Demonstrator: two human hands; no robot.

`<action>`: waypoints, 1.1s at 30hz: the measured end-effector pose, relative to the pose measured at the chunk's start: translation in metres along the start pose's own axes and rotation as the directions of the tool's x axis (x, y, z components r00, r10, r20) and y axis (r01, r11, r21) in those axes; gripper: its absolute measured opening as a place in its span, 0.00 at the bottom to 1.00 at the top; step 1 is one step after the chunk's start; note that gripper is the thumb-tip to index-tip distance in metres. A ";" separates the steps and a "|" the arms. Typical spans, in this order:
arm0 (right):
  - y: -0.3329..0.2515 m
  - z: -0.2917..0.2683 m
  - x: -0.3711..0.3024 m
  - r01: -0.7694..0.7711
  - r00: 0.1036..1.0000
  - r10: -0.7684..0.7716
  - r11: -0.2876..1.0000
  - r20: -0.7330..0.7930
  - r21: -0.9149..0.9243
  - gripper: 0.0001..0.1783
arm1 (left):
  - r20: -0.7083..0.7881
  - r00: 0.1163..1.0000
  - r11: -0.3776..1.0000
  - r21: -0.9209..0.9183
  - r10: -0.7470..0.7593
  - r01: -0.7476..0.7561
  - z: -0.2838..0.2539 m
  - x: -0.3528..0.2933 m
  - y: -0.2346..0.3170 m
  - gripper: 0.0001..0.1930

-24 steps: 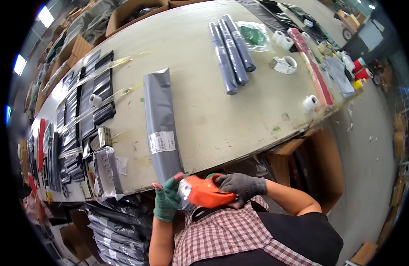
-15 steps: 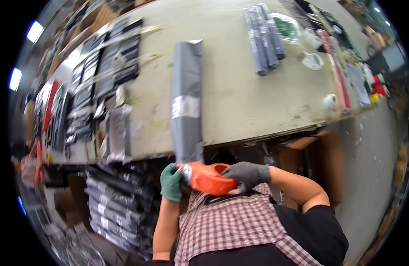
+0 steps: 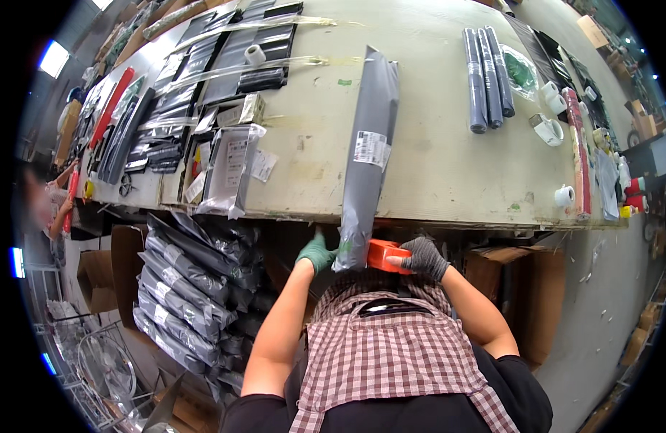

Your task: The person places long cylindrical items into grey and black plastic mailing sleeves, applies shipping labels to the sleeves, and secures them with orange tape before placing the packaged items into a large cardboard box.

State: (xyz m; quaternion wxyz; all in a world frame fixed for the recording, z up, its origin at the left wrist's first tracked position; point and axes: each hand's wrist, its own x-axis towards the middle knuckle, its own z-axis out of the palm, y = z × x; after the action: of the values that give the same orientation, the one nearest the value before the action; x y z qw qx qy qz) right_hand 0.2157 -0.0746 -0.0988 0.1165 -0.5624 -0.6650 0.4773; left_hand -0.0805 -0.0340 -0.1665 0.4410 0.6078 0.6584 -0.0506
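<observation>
A long grey plastic-wrapped package with a white label lies lengthwise on the table, its near end sticking out past the edge towards me. My left hand, in a green glove, is at the left side of that end, with fingers apart. Part of its fingers is hidden by the package. On the other side, my right hand, in a dark grey glove, grips an orange tape dispenser close against the package end.
Several similar grey packages are piled below the table at left. Three grey rolls and white tape rolls lie at the right of the table. Black bags and a clear-wrapped box occupy the left. A cardboard box stands below right.
The orange dispenser has turned and moved from in front of my chest to the package's right side. My left hand has come away from the dispenser's front. The view has shifted.
</observation>
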 end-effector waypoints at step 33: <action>-0.096 0.025 0.083 0.090 0.995 -0.101 0.948 -0.020 -0.304 0.30 | -0.144 0.972 0.912 -0.345 0.184 -0.224 -0.067 -0.067 -0.038 0.24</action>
State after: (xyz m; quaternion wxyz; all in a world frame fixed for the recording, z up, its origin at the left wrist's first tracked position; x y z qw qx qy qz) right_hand 0.1089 -0.0073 -0.0704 0.0636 -0.5491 -0.7545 0.3538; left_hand -0.1556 -0.0539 -0.1005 0.5109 0.5844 0.6124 0.1498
